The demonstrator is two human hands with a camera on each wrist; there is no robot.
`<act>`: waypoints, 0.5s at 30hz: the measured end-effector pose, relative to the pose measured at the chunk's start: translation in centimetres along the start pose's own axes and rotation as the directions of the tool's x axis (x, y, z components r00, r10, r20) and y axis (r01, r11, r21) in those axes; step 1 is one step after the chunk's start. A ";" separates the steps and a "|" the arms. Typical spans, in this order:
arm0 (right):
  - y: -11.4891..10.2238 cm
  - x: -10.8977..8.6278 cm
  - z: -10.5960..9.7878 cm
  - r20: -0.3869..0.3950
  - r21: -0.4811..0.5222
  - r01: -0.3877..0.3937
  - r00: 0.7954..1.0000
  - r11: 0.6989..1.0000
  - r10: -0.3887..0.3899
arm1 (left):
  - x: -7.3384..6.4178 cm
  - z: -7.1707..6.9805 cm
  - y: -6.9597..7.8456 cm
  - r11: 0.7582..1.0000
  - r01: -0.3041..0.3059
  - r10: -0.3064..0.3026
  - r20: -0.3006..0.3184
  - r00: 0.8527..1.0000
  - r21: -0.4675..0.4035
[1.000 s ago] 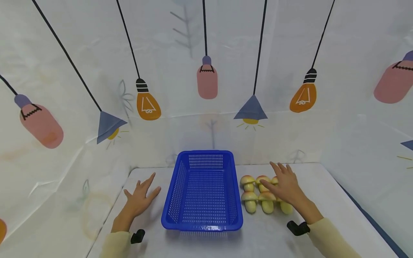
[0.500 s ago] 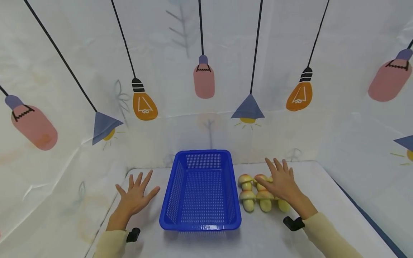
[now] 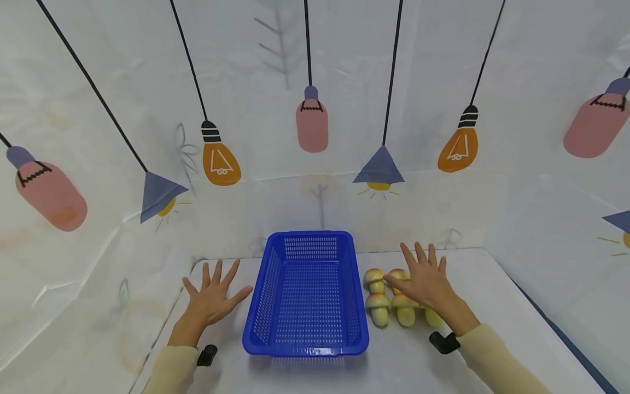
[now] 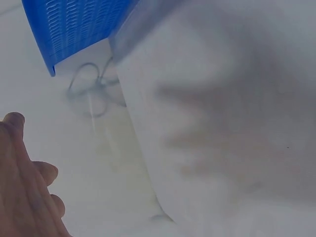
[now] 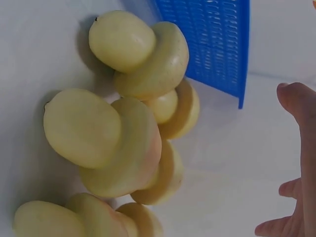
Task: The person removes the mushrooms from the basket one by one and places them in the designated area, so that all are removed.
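Note:
A blue plastic basket [image 3: 306, 349] with slotted walls stands in the middle of the white table, nothing inside it. To its right lie several toy mushrooms [image 3: 379, 311] in two rows, with pale stems and yellow caps tinged orange. My right hand [image 3: 427, 283] hovers over the right part of these rows with fingers spread, hiding some of them. Left of the basket, my left hand [image 3: 209, 301] is held above the table, its fingers spread and holding nothing. The right wrist view shows the mushrooms [image 5: 121, 143] close up, beside the basket wall [image 5: 210, 44].
Behind the table [image 3: 394, 366] hangs a whitish sheet [image 3: 275, 202] printed with lamps and bulbs. A dark band [image 3: 561, 331] runs along the table's right side. Each wrist carries a small black camera mount [image 3: 444, 343].
The left hand's fingers have spread wider, and the hand has shifted a little. My right hand has moved slightly left, its fingers fanning out. The basket and mushrooms stay in place.

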State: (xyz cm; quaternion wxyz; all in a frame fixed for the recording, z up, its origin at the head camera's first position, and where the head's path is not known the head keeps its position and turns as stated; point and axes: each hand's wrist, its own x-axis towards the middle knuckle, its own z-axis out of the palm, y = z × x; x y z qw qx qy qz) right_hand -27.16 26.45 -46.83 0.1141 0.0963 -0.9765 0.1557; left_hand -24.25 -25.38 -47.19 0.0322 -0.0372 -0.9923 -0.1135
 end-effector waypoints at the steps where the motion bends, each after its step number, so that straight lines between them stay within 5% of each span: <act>1: -0.1 0.0 0.0 0.000 -0.003 -0.002 1.000 1.000 0.002 | 0.1 -0.1 0.1 1.000 -0.004 0.004 -0.001 1.000 0.000; 15: -1.1 0.0 0.4 0.012 -0.007 0.012 1.000 1.000 -0.012 | 0.2 -0.5 0.6 1.000 -0.001 0.001 0.008 1.000 0.009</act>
